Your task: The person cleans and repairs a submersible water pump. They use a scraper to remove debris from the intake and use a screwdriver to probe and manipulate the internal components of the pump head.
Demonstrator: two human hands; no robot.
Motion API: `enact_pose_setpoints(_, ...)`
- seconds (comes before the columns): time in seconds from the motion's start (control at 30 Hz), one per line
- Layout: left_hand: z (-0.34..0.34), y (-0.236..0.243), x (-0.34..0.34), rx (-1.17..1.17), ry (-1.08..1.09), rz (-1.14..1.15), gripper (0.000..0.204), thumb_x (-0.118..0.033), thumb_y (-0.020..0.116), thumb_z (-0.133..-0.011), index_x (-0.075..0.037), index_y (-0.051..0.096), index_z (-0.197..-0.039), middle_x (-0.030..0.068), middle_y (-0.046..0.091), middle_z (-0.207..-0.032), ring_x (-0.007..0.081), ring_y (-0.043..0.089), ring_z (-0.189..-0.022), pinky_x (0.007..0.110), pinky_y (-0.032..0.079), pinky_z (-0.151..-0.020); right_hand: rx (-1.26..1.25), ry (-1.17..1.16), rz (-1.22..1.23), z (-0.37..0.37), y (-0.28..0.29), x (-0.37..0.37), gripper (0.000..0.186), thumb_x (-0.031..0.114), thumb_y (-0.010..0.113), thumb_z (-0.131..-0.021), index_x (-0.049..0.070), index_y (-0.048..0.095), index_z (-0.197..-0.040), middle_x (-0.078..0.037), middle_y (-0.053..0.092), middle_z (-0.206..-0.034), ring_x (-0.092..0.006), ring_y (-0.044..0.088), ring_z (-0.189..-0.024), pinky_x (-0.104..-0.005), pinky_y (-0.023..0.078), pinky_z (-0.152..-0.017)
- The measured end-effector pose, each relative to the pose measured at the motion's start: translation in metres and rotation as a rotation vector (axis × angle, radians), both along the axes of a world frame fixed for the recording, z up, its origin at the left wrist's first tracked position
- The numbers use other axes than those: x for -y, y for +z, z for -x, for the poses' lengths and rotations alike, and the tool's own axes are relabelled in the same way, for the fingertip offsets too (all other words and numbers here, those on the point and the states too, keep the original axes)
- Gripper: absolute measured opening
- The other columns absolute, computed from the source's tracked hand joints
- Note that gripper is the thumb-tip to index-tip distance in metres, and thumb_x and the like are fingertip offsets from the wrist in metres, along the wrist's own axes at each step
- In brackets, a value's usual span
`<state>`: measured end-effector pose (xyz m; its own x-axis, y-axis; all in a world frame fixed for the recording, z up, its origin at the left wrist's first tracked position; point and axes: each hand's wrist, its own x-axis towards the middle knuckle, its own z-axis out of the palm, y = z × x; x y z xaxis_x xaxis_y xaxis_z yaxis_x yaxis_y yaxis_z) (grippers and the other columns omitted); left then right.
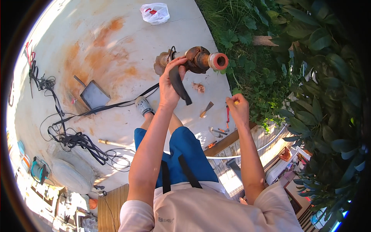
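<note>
My left hand (170, 83) is closed around a dark, curved flat strip (179, 86) whose lower end hangs free. Its fingertips reach up against a rusty metal pipe fitting (198, 60), which has a reddish round open end (220, 61) at its right. At the fitting's left, a rough brown disc-like part (161, 63) is partly covered by my hand. My right hand (239, 110) is pinched shut, apart from the fitting. Between its fingers a bit of something yellow (236, 103) shows; the rest is hidden. A scraper (207, 110) lies on the ground between my hands.
Red-handled tools (227, 118) and a hammer (215, 132) lie near the wooden edge. A dustpan (94, 95), tangled black straps (83, 142) and a hose reel (39, 170) are at left. A white plastic bag (155, 14) sits beyond; leafy plants (247, 58) border the right.
</note>
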<state>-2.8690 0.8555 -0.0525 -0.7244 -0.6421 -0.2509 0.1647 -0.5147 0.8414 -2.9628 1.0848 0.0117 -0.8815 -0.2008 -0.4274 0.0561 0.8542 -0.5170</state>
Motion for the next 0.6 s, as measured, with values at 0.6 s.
enact_pose_setpoints(0.6, -0.561, -0.09, 0.041, 1.319, -0.48, 0.24, 0.054, -0.02, 0.074, -0.072, 0.006, 0.06, -0.117, 0.0166, 0.068, -0.099, 0.0238, 0.065, -0.091, 0.033, 0.051, -0.082, 0.367, 0.075, -0.381, -0.293, -0.031, -0.365, 0.023, 0.008, 0.069, -0.076, 0.006, 0.071, -0.098, -0.013, 0.071, -0.094, -0.025, 0.069, -0.091, -0.0334, 0.054, -0.081)
